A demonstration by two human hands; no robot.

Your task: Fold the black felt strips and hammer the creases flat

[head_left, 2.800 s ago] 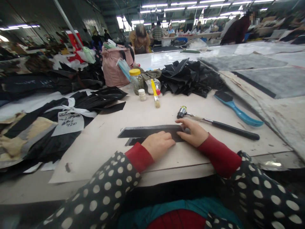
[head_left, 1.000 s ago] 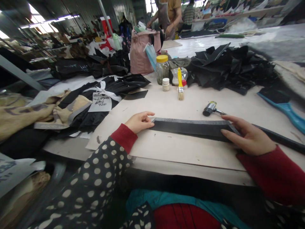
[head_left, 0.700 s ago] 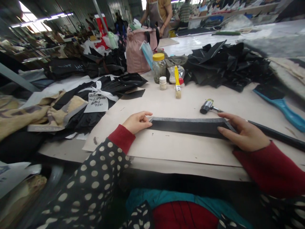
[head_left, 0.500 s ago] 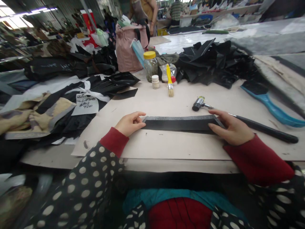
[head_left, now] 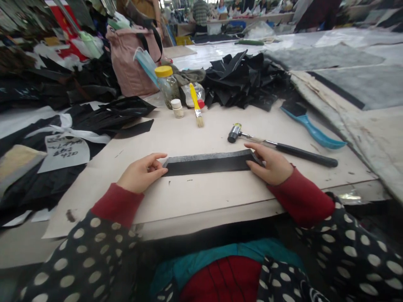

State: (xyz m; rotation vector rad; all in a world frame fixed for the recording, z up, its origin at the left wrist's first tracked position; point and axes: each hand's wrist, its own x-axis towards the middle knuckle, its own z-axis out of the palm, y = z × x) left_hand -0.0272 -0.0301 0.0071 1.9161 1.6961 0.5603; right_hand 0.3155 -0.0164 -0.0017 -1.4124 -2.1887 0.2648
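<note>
A long black strip with a grey band along its far edge lies crosswise on the pale work board. My left hand is closed on its left end, thumb and fingertips at the corner. At the right end, my right hand pinches the strip between thumb and fingers. Beyond the strip, close to my right hand, rests a hammer with a metal head and black handle.
A yellow brush, a small white bottle and a yellow-lidded jar stand farther back. A blue-handled brush lies right. Black pieces are heaped behind; a tagged black bundle is left. A pink bag stands back left.
The view has swung to the right, so everything appears shifted left and slightly tilted. Both hands still hold the two ends of the strip.
</note>
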